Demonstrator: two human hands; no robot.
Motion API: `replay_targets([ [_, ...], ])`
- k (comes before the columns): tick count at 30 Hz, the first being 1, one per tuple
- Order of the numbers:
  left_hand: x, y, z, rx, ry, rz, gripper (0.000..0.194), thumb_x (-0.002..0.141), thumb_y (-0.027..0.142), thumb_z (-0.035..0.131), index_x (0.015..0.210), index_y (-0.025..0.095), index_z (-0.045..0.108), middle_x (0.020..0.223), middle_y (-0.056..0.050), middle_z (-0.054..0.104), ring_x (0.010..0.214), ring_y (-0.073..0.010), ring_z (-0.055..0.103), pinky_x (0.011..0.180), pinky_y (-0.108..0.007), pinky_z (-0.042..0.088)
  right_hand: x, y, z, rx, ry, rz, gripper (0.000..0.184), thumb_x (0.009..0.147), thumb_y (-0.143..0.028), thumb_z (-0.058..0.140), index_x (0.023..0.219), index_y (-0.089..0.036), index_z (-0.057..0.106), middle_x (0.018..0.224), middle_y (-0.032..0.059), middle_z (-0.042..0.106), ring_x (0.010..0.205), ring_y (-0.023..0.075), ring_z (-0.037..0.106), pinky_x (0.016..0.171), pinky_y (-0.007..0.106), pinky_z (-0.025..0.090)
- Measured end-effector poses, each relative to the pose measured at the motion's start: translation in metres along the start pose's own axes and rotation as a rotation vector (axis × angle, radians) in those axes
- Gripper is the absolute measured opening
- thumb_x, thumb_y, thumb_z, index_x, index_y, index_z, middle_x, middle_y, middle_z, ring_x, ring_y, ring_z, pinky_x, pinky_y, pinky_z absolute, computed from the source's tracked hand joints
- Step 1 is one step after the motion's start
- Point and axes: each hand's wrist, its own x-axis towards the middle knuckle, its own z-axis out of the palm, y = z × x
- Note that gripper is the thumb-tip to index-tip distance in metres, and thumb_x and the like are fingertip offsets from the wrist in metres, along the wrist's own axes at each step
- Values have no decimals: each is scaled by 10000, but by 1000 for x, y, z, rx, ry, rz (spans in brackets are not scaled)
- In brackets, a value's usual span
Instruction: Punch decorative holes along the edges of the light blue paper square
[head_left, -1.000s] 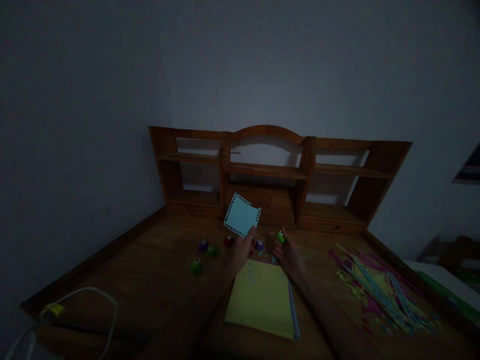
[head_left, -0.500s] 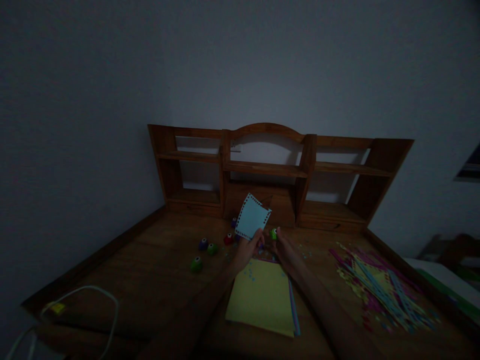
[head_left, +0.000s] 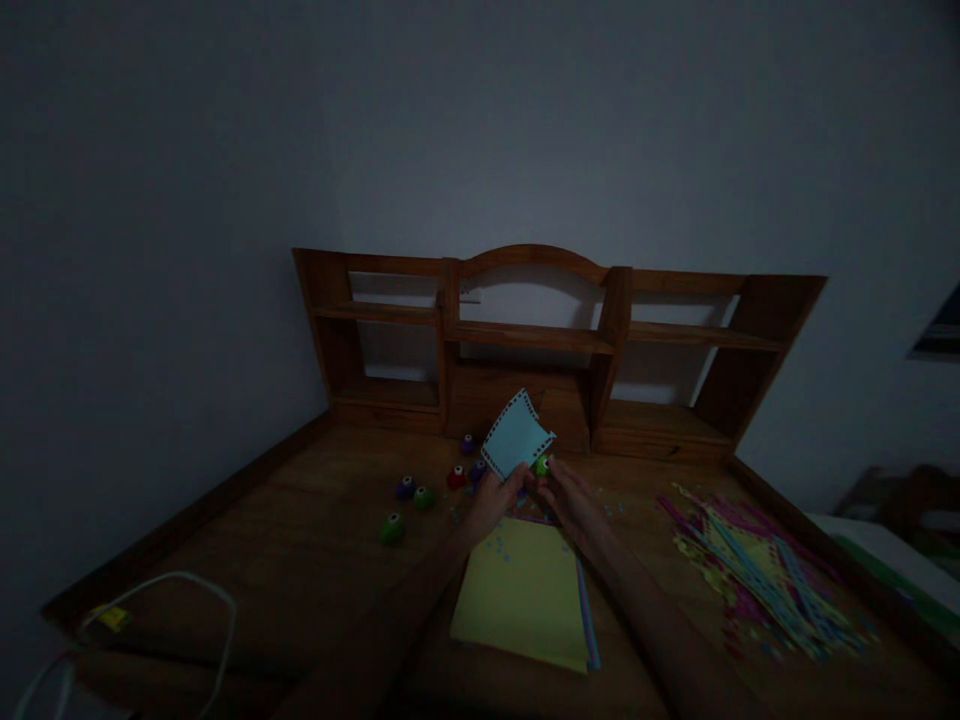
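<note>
A light blue sheet of paper (head_left: 517, 437) with small holes punched along its edges is pinched in my left hand (head_left: 496, 497). It stands tilted up above the desk. My right hand (head_left: 568, 494) has its fingers round a small green craft punch (head_left: 541, 465), close to the sheet's lower right corner. Both hands are near each other, above the far edge of a stack of yellow paper (head_left: 521, 595). Coloured sheets show under that stack, and tiny blue paper bits lie on it. Whether the sheet sits in the punch's slot I cannot tell.
Left of my hands are a red punch (head_left: 456, 478), a purple punch (head_left: 406, 488), a green punch (head_left: 391, 528) and several others. Coloured paper strips (head_left: 765, 570) lie heaped at the right. A wooden shelf (head_left: 532, 338) stands behind; a white cable (head_left: 225, 600) curls at the left.
The blue sheet has turned clockwise and shifted slightly right. My right hand and the green punch have come left, so the two hands are now closer together.
</note>
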Motion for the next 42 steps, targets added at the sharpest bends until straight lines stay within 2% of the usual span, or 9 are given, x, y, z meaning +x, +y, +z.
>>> replay_targets([
  [5, 0, 3, 0, -19, -20, 20, 491, 798, 617, 549, 882, 141, 634, 718, -19, 593, 456, -85, 445, 394, -212, 382, 1, 1, -1, 3, 16, 11, 257, 709, -411, 787, 865, -220, 714, 854, 17, 712, 780, 148, 647, 781, 285, 508],
  [12, -6, 21, -3, 43, -5, 45, 477, 801, 609, 542, 796, 145, 652, 616, -1, 557, 489, -114, 460, 442, -230, 376, 0, -3, -1, 24, 38, 39, 226, 757, -395, 754, 875, -206, 715, 904, 20, 714, 782, 126, 640, 771, 244, 508],
  [19, -10, 32, 0, 39, 42, 45, 394, 789, 546, 590, 791, 161, 673, 659, -33, 628, 666, -190, 585, 586, -275, 462, 0, -1, -1, 11, 40, 56, 238, 767, -406, 742, 901, -212, 711, 960, 36, 714, 817, 143, 654, 796, 263, 515],
  [24, -9, 27, 0, 41, 31, 50, 396, 799, 548, 580, 792, 161, 668, 632, -25, 612, 595, -164, 555, 534, -247, 441, 0, -1, -2, -1, 34, 62, 279, 759, -436, 741, 914, -206, 707, 992, 54, 710, 838, 161, 660, 812, 287, 517],
  [28, -5, 16, -1, 92, 1, 57, 426, 829, 561, 533, 826, 157, 669, 606, -8, 587, 504, -137, 507, 481, -236, 404, -1, -2, 0, -11, 37, 48, 288, 745, -446, 751, 896, -205, 707, 934, 50, 714, 827, 166, 653, 803, 294, 516],
  [32, -3, 10, -2, 133, -25, 36, 447, 836, 576, 512, 809, 158, 664, 517, 17, 508, 447, -132, 467, 451, -236, 364, -3, -3, 2, -33, 26, 37, 281, 725, -441, 767, 872, -209, 709, 910, 39, 713, 798, 155, 646, 774, 281, 505],
  [38, -8, 17, -3, 56, -39, 22, 434, 813, 592, 541, 809, 167, 633, 566, 7, 527, 457, -125, 457, 439, -239, 358, -4, -1, 5, -64, -34, 26, 277, 681, -392, 806, 868, -204, 727, 888, 40, 716, 779, 155, 631, 730, 278, 486],
  [42, -10, 22, -3, 4, -35, -26, 411, 782, 580, 592, 833, 173, 617, 558, 16, 516, 466, -127, 458, 447, -247, 365, -5, -1, 9, -107, -19, 25, 321, 612, -303, 856, 885, -208, 717, 866, 26, 711, 699, 133, 604, 664, 262, 458],
])
